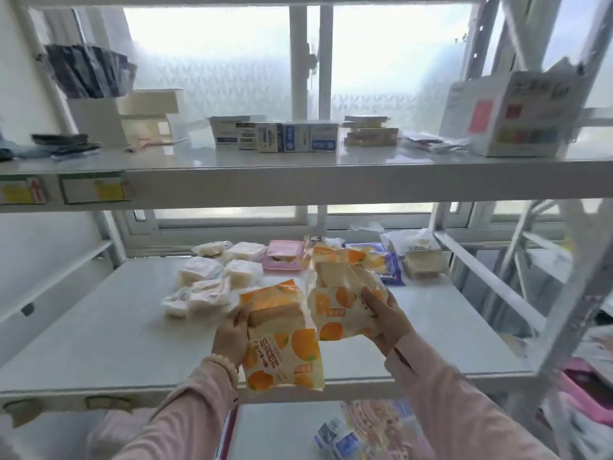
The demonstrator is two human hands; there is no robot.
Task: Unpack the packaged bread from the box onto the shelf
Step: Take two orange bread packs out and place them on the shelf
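Each of my hands holds an orange-printed bread package over the white middle shelf (99,327). My left hand (230,338) grips the left package (282,340) by its left edge; its lower end hangs past the shelf's front edge. My right hand (386,315) grips the right package (338,303) from its right side, above the shelf. A third orange package (335,255) lies further back on the shelf. The box is not in view.
White wrapped breads (205,287), a pink pack (285,255), a blue pack (388,265) and a pale sandwich pack (421,257) lie at the shelf's back. The upper shelf (298,184) carries small boxes (275,136) and a carton (517,114). A metal rack (564,293) stands right.
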